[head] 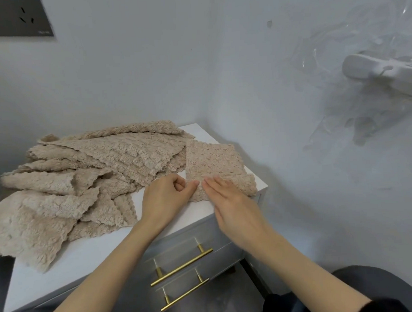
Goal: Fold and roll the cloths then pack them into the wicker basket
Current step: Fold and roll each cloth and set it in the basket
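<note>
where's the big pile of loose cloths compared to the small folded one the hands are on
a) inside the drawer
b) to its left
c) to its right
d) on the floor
b: the pile of loose cloths spreads over the cabinet top to the left of the folded cloth.

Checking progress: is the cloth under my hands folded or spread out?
Folded: the cloth lies as a narrow strip, smaller than the piled cloths, a lower layer showing.
</note>
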`<state>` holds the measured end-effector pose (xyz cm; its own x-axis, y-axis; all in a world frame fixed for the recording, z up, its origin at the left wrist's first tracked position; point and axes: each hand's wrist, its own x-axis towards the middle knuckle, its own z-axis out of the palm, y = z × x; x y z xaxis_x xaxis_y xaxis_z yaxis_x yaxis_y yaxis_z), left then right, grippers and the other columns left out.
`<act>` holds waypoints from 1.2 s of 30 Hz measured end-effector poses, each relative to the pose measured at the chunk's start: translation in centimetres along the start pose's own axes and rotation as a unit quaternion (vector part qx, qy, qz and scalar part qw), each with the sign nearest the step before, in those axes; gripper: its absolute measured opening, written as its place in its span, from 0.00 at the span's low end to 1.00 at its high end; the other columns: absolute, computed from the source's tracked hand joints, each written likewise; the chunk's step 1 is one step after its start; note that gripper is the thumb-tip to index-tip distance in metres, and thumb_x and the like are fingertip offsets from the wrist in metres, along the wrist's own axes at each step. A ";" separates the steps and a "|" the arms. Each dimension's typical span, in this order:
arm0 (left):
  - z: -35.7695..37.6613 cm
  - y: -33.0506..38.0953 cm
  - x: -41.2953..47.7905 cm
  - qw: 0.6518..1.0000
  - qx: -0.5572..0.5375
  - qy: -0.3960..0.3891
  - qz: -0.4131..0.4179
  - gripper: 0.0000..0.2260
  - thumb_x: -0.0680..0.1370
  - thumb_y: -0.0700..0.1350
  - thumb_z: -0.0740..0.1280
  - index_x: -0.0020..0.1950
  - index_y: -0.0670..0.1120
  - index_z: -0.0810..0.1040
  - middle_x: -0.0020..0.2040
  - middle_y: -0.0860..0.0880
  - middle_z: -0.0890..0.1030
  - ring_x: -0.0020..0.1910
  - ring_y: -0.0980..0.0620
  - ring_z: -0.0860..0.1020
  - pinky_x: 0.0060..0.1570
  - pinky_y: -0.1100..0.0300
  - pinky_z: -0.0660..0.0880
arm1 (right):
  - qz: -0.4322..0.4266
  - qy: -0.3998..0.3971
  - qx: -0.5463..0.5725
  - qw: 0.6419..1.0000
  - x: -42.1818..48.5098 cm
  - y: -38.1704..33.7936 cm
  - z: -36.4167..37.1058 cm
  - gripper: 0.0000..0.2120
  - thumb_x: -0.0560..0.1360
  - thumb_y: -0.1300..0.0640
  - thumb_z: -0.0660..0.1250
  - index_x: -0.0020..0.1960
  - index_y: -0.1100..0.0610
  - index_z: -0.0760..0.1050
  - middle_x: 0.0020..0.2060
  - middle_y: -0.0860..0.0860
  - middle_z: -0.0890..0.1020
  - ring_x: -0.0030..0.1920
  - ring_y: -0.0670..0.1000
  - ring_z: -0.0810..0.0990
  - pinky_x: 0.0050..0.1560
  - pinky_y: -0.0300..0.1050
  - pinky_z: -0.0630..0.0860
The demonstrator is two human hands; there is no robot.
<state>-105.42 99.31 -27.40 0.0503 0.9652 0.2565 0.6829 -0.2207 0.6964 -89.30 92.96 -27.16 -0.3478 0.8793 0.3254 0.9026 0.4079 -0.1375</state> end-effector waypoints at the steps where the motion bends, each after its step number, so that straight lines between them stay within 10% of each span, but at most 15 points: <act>1: 0.0 0.0 -0.1 1.000 -0.001 0.003 0.001 0.15 0.73 0.60 0.68 0.37 0.49 0.77 0.31 0.52 0.81 0.35 0.54 0.78 0.39 0.55 0.75 | 0.004 -0.022 -0.015 1.000 0.0 0.1 0.4 0.26 0.81 0.64 0.53 0.77 0.58 0.52 0.77 0.52 0.55 0.77 0.50 0.49 0.72 0.39 0.35; 10: 0.0 0.3 -0.4 0.999 0.030 0.031 0.019 0.13 0.74 0.58 0.68 0.39 0.49 0.77 0.34 0.55 0.79 0.38 0.54 0.77 0.39 0.56 0.74 | 0.103 -0.061 -0.071 0.990 -1.4 2.3 -1.1 0.25 0.82 0.58 0.49 0.78 0.52 0.49 0.77 0.47 0.54 0.77 0.45 0.51 0.71 0.40 0.57; 18: -1.1 0.5 -1.1 0.943 0.101 0.004 0.317 0.11 0.73 0.35 0.70 0.53 0.46 0.84 0.51 0.50 0.83 0.50 0.48 0.80 0.49 0.49 0.77 | 0.108 -0.020 -0.071 0.991 -1.8 4.0 -2.2 0.20 0.83 0.53 0.50 0.74 0.49 0.61 0.72 0.44 0.66 0.70 0.47 0.65 0.59 0.43 0.71; 25: -1.4 -0.6 -1.1 0.954 0.127 -0.075 0.262 0.19 0.77 0.42 0.65 0.68 0.47 0.73 0.64 0.50 0.76 0.65 0.51 0.72 0.65 0.55 0.67 | 0.110 0.004 0.030 0.993 -1.3 5.2 -2.2 0.20 0.79 0.62 0.58 0.69 0.50 0.70 0.62 0.47 0.76 0.63 0.50 0.71 0.57 0.42 0.68; 29: -1.4 -0.3 -1.1 0.976 0.046 -0.081 0.199 0.13 0.79 0.44 0.63 0.64 0.48 0.75 0.55 0.54 0.78 0.55 0.57 0.73 0.52 0.67 0.66 | 0.181 0.028 0.184 0.966 -1.0 5.6 -2.9 0.13 0.78 0.60 0.62 0.61 0.50 0.76 0.39 0.44 0.76 0.44 0.45 0.75 0.41 0.29 0.66; 36: -1.2 0.1 -0.6 0.989 -0.083 -0.100 0.068 0.08 0.80 0.49 0.63 0.42 0.49 0.73 0.36 0.53 0.74 0.37 0.55 0.72 0.37 0.66 0.65 | 0.273 0.032 0.300 0.914 -0.5 6.2 -3.3 0.10 0.79 0.52 0.62 0.44 0.57 0.74 0.32 0.47 0.73 0.32 0.42 0.68 0.31 0.33 0.63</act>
<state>-106.26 98.59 -26.71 0.2872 0.9301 0.2289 0.5312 -0.3535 0.7700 -82.74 94.25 -25.09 0.1456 0.9837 0.1058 0.6296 -0.0096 -0.7769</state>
